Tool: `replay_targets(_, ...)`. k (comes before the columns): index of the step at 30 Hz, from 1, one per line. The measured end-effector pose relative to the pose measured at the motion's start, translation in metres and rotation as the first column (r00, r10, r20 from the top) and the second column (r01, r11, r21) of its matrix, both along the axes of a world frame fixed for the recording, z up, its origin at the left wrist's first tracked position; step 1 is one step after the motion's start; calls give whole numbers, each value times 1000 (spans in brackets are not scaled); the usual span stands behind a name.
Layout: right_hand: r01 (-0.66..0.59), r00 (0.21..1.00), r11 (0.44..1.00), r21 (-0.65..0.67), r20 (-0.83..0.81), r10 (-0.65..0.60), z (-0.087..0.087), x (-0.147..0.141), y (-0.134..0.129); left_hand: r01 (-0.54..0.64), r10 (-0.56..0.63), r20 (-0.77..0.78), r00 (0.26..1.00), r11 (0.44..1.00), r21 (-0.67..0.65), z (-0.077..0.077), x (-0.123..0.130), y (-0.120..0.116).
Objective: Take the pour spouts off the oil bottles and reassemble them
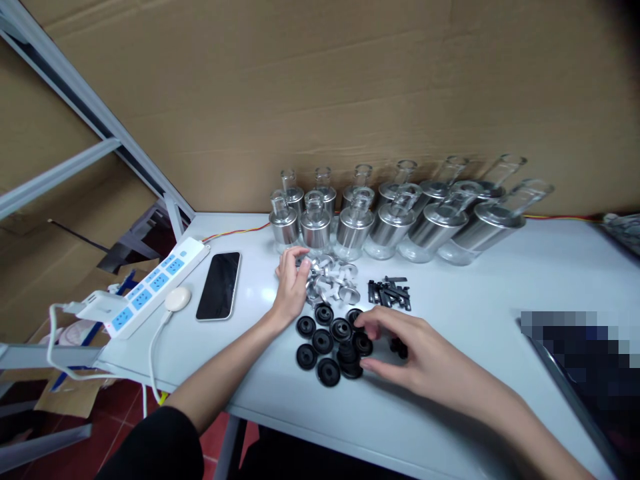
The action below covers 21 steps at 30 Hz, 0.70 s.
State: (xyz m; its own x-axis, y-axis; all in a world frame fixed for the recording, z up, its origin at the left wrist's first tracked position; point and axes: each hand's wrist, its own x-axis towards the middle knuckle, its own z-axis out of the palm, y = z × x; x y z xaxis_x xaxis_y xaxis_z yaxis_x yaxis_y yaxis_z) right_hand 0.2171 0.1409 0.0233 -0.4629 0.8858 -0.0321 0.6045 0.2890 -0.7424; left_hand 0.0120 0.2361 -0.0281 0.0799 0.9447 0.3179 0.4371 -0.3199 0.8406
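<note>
My left hand (292, 283) rests at the left edge of a pile of silver metal pieces with round flanges (334, 280). Its fingers are curled, with a gap between thumb and forefinger, and nothing held can be made out. Over the right side of a group of black round caps with recessed centres (323, 341) is my right hand (400, 343). Thumb and fingers are spread around the caps there, some of them stacked (349, 360). Small black strip-like parts (390, 293) lie beyond that hand, and a few dark bits (399, 347) are partly hidden under it.
Two rows of glass bottles with metal sleeves (315, 230) stand at the back, before a cardboard wall (320, 100). Left are a phone (219, 287), a power strip (160, 283) with cables and a white round charger (177, 299). A dark, partly pixelated object (585, 380) lies right.
</note>
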Motion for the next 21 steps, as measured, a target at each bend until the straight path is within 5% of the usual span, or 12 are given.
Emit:
replay_targets(7,0,998,982,-187,69,13,-7,4,2,5,-5,3,1000,1000,10,0,0,-1)
replay_targets(14,-19,999,992,-122,45,25,-2,-1,-1,3,-3,2,1000,1000,16,0,0,0)
replay_targets(21,-98,995,988,118,5,98,-4,-11,-4,4,-4,-9,1000,1000,14,0,0,0)
